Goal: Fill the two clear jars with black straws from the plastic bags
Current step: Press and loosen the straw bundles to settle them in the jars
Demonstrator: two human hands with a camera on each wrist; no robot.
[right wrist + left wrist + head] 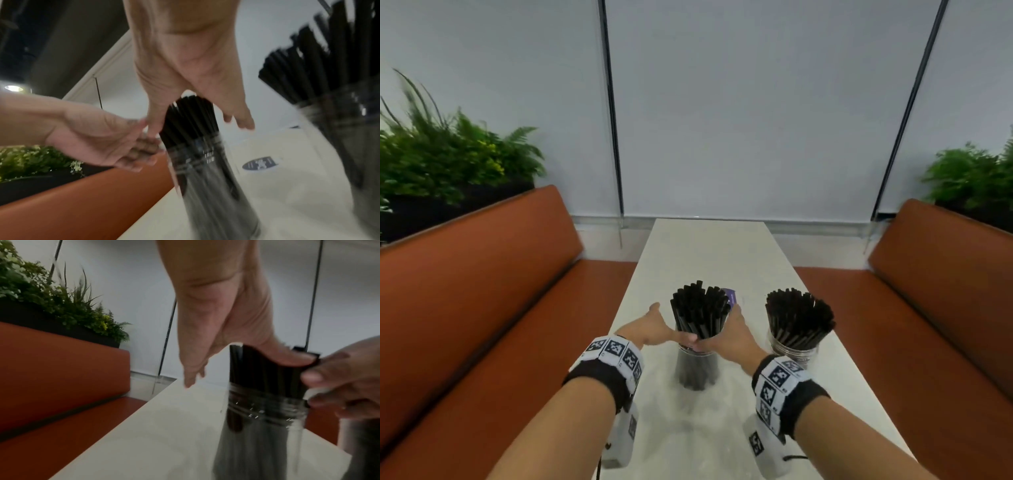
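Two clear jars stand on the white table (722, 246). The near jar (697, 371) holds an upright bundle of black straws (700, 311), blurred in both wrist views. My left hand (654, 323) is on the bundle's left just above the rim; its thumb presses the straws (267, 369) and its fingers (192, 378) stretch straight, off the bundle. My right hand (732, 334) flanks the right side, thumb in front and straight fingers (240, 118) behind the straws (191, 120). The two thumbs meet at the front. The right jar (792, 346) is packed with fanned-out straws (799, 315).
An empty plastic bag with a dark label (260, 164) lies flat on the table behind the near jar. Orange benches (482, 308) run along both long sides of the narrow table, with planters (448, 161) behind their backs. A grey blind wall closes the far end.
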